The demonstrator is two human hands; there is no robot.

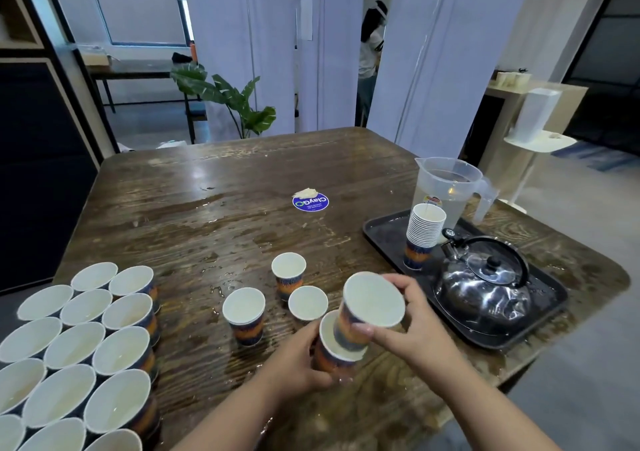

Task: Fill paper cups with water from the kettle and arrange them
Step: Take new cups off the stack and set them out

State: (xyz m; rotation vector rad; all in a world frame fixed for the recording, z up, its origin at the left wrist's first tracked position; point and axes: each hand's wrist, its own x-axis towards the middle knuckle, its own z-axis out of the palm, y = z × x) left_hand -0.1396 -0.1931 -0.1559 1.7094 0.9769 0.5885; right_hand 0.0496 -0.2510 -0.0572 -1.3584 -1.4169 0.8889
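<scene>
My left hand grips a paper cup standing on the wet wooden table. My right hand holds a second cup, tilted, with its base inside the first one's mouth. Three single cups stand just behind my hands. A block of several water-filled cups sits in rows at the left. The steel kettle rests on a black tray to the right, next to a tall stack of cups.
A clear plastic pitcher with water stands behind the tray. A blue round sticker marks the table's middle. Puddles cover much of the tabletop. Another person stands far behind, near a potted plant.
</scene>
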